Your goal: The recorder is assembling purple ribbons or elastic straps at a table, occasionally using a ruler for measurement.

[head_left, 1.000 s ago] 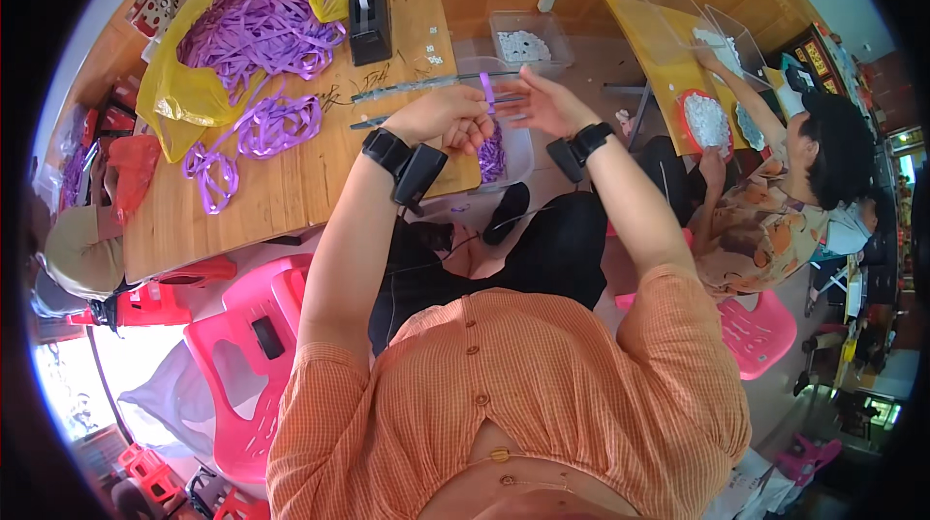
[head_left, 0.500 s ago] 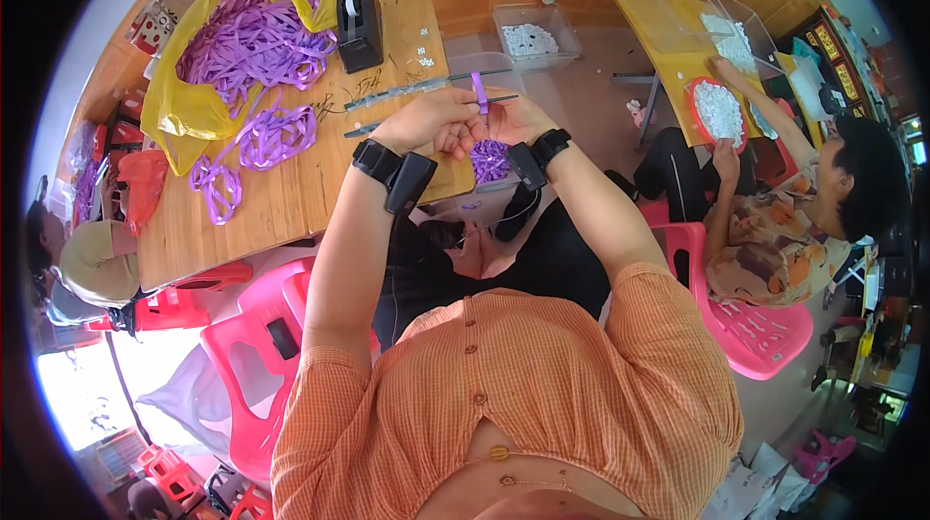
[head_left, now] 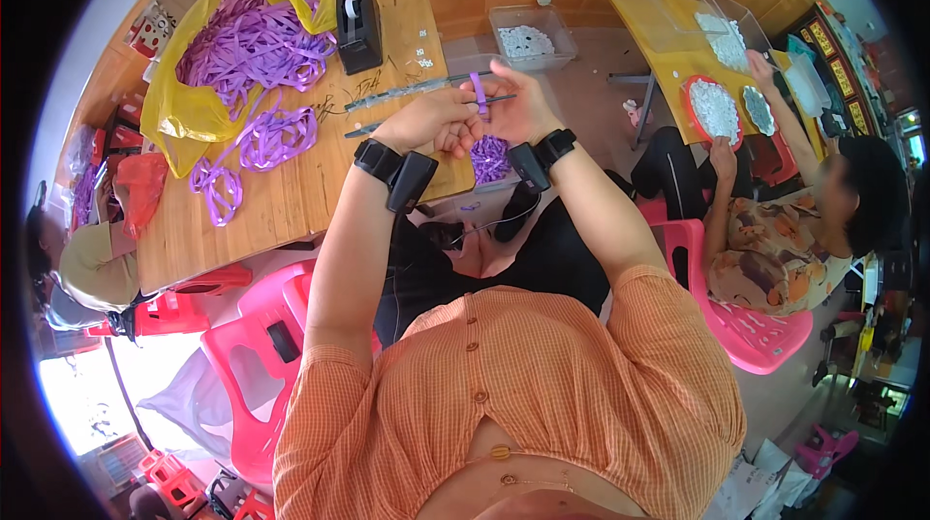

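By the counter (head_left: pixel 291 202), the left grip (head_left: pixel 426 121) is clamping a rod (head_left: pixel 364 128), right grip (head_left: pixel 526 113) gaping; purple ribbon (head_left: pixel 479 92), if loose, could be slipping

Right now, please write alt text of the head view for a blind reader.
A person's left hand and right hand meet at a purple ribbon strip by a wooden table. On it are a yellow bag of purple ribbons and a black tape dispenser; at right, a co-worker sits near white pieces.
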Demonstrator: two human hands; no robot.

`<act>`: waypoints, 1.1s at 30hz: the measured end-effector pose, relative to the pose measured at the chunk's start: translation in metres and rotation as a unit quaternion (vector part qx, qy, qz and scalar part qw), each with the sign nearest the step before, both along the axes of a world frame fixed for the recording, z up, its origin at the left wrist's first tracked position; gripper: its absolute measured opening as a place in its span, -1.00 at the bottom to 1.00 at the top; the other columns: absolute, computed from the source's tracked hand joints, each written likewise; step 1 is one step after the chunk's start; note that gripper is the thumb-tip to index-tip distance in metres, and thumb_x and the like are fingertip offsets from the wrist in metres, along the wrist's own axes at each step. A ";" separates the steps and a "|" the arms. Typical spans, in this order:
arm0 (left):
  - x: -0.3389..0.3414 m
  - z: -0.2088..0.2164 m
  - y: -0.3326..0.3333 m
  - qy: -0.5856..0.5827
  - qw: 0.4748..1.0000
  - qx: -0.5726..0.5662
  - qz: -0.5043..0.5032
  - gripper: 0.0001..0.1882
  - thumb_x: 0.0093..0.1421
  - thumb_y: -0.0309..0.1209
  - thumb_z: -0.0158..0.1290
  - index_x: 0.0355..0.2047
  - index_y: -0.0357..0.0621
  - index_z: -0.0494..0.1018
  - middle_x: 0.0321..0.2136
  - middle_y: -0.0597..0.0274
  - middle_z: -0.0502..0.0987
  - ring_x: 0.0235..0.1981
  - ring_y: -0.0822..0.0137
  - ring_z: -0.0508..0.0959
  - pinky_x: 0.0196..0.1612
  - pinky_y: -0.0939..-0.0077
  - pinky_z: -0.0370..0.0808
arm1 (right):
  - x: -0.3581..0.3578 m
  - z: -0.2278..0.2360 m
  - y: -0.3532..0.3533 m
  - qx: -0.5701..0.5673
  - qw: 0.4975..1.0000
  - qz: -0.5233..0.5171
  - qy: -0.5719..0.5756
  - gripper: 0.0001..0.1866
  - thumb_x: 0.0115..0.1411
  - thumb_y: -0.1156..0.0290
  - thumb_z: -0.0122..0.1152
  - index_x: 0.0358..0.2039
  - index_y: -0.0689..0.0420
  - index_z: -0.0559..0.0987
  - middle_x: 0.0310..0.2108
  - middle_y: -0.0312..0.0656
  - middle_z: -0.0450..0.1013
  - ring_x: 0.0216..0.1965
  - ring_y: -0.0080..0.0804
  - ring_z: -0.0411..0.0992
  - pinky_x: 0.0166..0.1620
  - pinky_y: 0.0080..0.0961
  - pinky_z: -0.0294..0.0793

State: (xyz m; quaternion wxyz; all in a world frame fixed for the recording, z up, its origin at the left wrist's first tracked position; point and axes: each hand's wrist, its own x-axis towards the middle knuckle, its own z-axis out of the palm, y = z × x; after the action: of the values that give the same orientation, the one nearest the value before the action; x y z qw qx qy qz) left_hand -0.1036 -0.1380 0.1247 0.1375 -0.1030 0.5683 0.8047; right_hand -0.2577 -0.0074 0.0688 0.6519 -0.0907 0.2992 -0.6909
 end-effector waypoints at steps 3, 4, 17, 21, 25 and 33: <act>0.002 0.004 0.001 -0.003 1.000 0.004 0.016 -0.83 0.36 -0.37 -0.13 -0.21 -0.23 0.32 -0.47 0.21 0.49 -0.59 0.44 0.49 -0.51 0.57 0.49 | 0.008 0.027 0.013 0.056 0.995 -0.007 0.087 -0.33 0.20 -0.25 0.07 -0.17 0.21 0.57 -0.19 -0.12 0.54 -0.29 -0.35 0.52 -0.17 -0.39 0.50; 0.001 0.004 0.002 -0.002 1.000 0.000 0.013 -0.83 0.36 -0.37 -0.13 -0.19 -0.23 0.32 -0.47 0.21 0.49 -0.59 0.44 0.49 -0.51 0.58 0.49 | 0.012 0.033 0.017 0.097 0.965 -0.058 0.239 -0.33 0.17 -0.27 0.11 -0.22 0.20 0.58 -0.23 -0.14 0.54 -0.33 -0.36 0.51 -0.20 -0.43 0.48; 0.003 0.004 0.001 0.000 1.000 -0.017 0.010 -0.84 0.36 -0.41 -0.13 -0.16 -0.24 0.32 -0.48 0.20 0.50 -0.58 0.45 0.51 -0.51 0.62 0.51 | 0.004 0.013 0.005 0.137 0.935 -0.117 0.306 -0.75 0.21 0.21 0.27 -0.36 0.16 0.60 -0.55 -0.33 0.51 -0.50 -0.56 0.45 -0.40 -0.55 0.43; 0.001 0.003 0.002 0.001 1.000 -0.016 0.010 -0.86 0.35 -0.42 -0.13 -0.18 -0.24 0.32 -0.49 0.19 0.50 -0.58 0.45 0.52 -0.51 0.62 0.51 | -0.009 -0.013 0.002 0.065 0.996 0.047 0.028 -0.76 0.29 0.16 0.19 -0.33 0.07 0.56 -0.38 -0.31 0.55 -0.38 -0.50 0.53 -0.37 -0.64 0.50; -0.004 0.005 0.003 -0.005 1.000 -0.014 0.007 -0.83 0.36 -0.40 -0.12 -0.14 -0.25 0.31 -0.46 0.19 0.50 -0.58 0.46 0.51 -0.53 0.63 0.49 | -0.015 -0.042 0.000 0.049 0.996 0.070 0.030 -0.69 0.30 0.09 0.16 -0.26 0.10 0.56 -0.34 -0.24 0.56 -0.26 -0.39 0.56 -0.25 -0.49 0.56; 0.003 0.005 0.006 -0.003 0.999 0.013 0.050 -0.72 0.37 -0.40 -0.13 0.01 -0.29 0.29 -0.41 0.15 0.51 -0.51 0.44 0.53 -0.51 0.58 0.50 | -0.005 -0.051 -0.015 -0.095 0.994 -0.011 -0.046 -0.69 0.34 0.09 0.09 -0.22 0.08 0.58 -0.36 -0.28 0.54 -0.29 -0.33 0.51 -0.10 -0.30 0.46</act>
State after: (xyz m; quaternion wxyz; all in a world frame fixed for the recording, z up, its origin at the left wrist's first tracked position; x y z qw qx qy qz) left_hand -0.1005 -0.1322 0.1296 0.1000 -0.1318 0.5513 0.8177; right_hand -0.2631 -0.0224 0.0179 0.6461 -0.1172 0.2023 -0.7266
